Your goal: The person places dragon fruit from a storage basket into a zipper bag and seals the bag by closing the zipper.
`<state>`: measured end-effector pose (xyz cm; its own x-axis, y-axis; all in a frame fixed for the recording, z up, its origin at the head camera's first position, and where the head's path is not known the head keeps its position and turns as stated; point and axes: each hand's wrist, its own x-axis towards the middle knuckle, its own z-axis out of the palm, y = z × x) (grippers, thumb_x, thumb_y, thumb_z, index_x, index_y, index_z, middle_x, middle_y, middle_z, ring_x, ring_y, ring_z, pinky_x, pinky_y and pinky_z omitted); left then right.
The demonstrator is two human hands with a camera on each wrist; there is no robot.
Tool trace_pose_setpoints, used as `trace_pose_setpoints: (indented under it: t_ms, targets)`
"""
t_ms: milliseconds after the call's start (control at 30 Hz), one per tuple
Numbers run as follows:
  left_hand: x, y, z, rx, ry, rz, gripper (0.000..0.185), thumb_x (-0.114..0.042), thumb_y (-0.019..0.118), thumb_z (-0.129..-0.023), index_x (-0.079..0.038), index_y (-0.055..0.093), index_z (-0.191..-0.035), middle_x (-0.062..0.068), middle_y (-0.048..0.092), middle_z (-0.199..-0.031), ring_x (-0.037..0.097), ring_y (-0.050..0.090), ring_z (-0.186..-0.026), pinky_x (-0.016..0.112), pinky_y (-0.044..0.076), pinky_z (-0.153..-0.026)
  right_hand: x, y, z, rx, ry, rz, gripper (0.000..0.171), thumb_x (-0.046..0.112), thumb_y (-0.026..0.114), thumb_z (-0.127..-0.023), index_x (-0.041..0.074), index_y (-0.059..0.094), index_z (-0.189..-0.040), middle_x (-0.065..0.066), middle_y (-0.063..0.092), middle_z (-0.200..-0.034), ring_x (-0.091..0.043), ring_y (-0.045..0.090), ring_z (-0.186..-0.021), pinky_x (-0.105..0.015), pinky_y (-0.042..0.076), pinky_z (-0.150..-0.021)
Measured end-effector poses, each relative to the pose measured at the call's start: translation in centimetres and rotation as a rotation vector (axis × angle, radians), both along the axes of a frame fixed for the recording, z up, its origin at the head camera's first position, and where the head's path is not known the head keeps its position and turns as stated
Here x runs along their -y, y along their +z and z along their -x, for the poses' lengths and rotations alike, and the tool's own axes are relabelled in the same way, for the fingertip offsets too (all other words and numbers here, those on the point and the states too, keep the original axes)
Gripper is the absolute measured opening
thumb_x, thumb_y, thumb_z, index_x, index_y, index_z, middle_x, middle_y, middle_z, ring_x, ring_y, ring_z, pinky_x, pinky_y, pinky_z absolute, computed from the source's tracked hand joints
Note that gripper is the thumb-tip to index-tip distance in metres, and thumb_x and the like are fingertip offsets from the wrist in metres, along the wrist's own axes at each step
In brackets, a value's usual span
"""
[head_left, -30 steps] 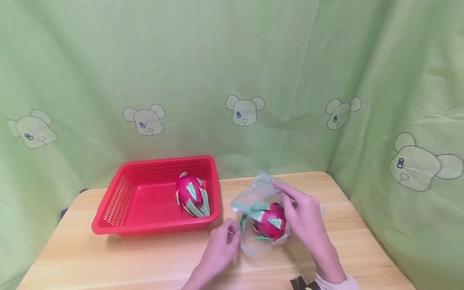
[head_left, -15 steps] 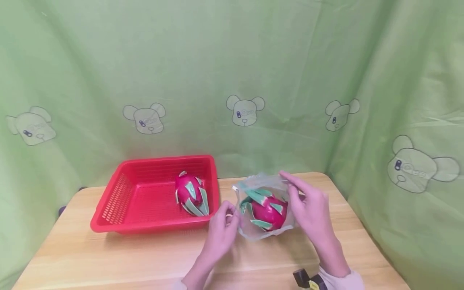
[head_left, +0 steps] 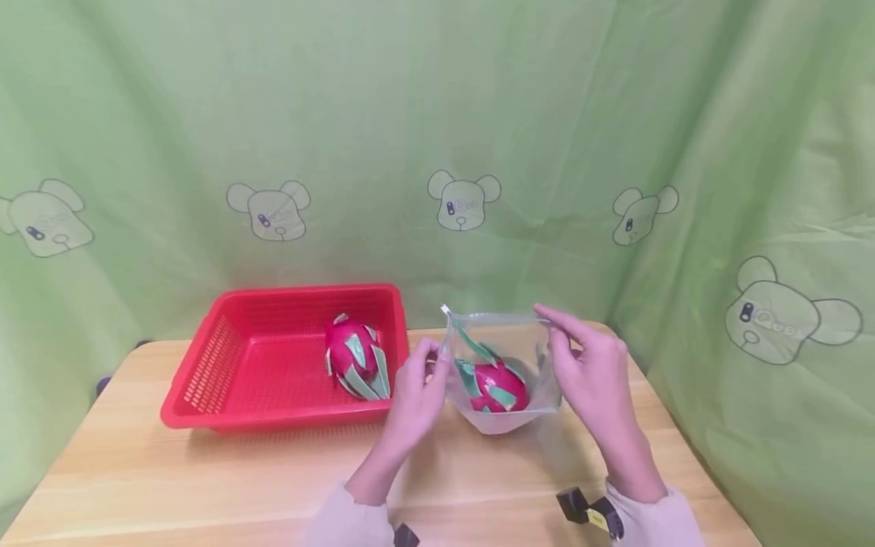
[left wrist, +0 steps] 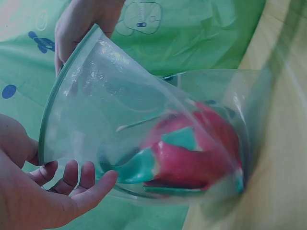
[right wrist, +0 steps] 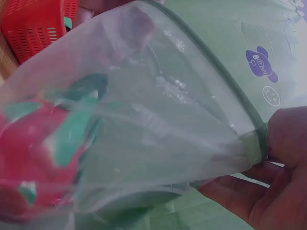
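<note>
A clear zip bag (head_left: 502, 357) hangs upright over the wooden table (head_left: 205, 479), its mouth at the top. Inside at the bottom lies a pink dragon fruit (head_left: 495, 385) with green scales; it shows through the plastic in the left wrist view (left wrist: 196, 153) and the right wrist view (right wrist: 33, 143). My left hand (head_left: 420, 391) pinches the bag's left top corner (left wrist: 45, 148). My right hand (head_left: 591, 372) pinches the right top corner (right wrist: 256, 143). A second dragon fruit (head_left: 355, 358) lies in the red basket (head_left: 232, 387).
The red perforated basket sits on the table's left half, just left of my left hand. A green cloth with bear prints (head_left: 465, 201) hangs close behind and along the right side. The table's right edge (head_left: 683, 448) is near my right forearm.
The bag with the fruit has been lifted from lying on the table to hanging upright. Both hands rose and now hold its top corners apart; the fruit slid to the bottom.
</note>
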<state>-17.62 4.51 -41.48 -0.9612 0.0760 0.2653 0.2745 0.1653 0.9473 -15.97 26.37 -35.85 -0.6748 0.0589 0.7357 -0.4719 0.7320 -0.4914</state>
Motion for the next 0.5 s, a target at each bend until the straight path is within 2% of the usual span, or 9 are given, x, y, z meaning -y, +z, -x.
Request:
trace_pose_setpoints:
  t_ms: [67, 133, 200, 233, 400, 467, 500]
  targets:
    - [0.0, 0.6, 0.3, -0.001, -0.01, -0.016, 0.008, -0.012, 0.053, -0.106, -0.007, 0.058, -0.103, 0.01, 0.066, -0.102, 0.024, 0.068, -0.097, 0.04, 0.059, -0.087, 0.0, 0.3, 0.0, 0.007, 0.006, 0.022, 0.033, -0.008, 0.056, -0.096, 0.004, 0.077, -0.117, -0.013, 0.077, -0.107, -0.011, 0.061, -0.056, -0.014, 0.033, -0.038]
    - [0.0, 1.1, 0.6, -0.012, -0.017, -0.025, 0.008, -0.012, 0.052, -0.106, -0.007, 0.058, -0.102, 0.012, 0.067, -0.102, 0.025, 0.068, -0.097, 0.041, 0.059, -0.087, 0.0, 0.7, 0.0, 0.017, 0.015, 0.048, 0.033, -0.009, 0.054, -0.096, 0.003, 0.076, -0.118, -0.015, 0.076, -0.11, -0.024, 0.073, -0.078, -0.013, 0.037, -0.04]
    - [-0.1, 1.7, 0.9, -0.027, -0.024, -0.033, 0.008, -0.011, 0.051, -0.106, -0.007, 0.057, -0.102, 0.013, 0.066, -0.101, 0.025, 0.068, -0.097, 0.041, 0.06, -0.086, 0.0, 1.2, -0.1, 0.026, 0.022, 0.073, 0.034, -0.008, 0.052, -0.097, 0.002, 0.075, -0.12, -0.017, 0.075, -0.111, -0.033, 0.075, -0.095, -0.013, 0.039, -0.04]
    - [-0.1, 2.0, 1.0, -0.036, -0.026, -0.037, 0.008, -0.01, 0.051, -0.106, -0.006, 0.056, -0.101, 0.013, 0.066, -0.101, 0.025, 0.069, -0.096, 0.041, 0.06, -0.085, 0.0, 1.5, -0.1, 0.027, 0.022, 0.08, 0.034, -0.008, 0.052, -0.098, 0.002, 0.075, -0.12, -0.018, 0.075, -0.112, -0.036, 0.074, -0.098, -0.013, 0.038, -0.039]
    - [-0.1, 3.5, 1.3, -0.043, -0.054, -0.095, 0.008, -0.009, 0.049, -0.106, -0.005, 0.054, -0.102, 0.014, 0.064, -0.099, 0.027, 0.069, -0.094, 0.04, 0.062, -0.082, -0.1, 3.0, -0.1, 0.0, -0.001, 0.078, 0.034, -0.006, 0.051, -0.099, 0.004, 0.076, -0.119, -0.017, 0.076, -0.108, -0.036, 0.074, -0.096, -0.013, 0.032, -0.036]
    - [-0.1, 4.1, 1.4, -0.041, -0.062, -0.112, 0.008, -0.01, 0.048, -0.107, -0.005, 0.053, -0.102, 0.015, 0.063, -0.098, 0.028, 0.07, -0.093, 0.04, 0.062, -0.08, -0.2, 3.5, -0.1, -0.01, -0.015, 0.071, 0.034, -0.006, 0.051, -0.098, 0.005, 0.077, -0.117, -0.015, 0.077, -0.105, -0.029, 0.076, -0.091, -0.012, 0.035, -0.038]
    - [-0.1, 4.4, 1.4, -0.045, -0.061, -0.11, 0.009, -0.011, 0.048, -0.107, -0.004, 0.053, -0.103, 0.015, 0.064, -0.097, 0.028, 0.07, -0.093, 0.039, 0.062, -0.08, -0.2, 3.8, -0.1, -0.013, -0.023, 0.069, 0.034, -0.006, 0.051, -0.098, 0.005, 0.077, -0.117, -0.014, 0.077, -0.104, -0.021, 0.076, -0.09, -0.011, 0.038, -0.04]
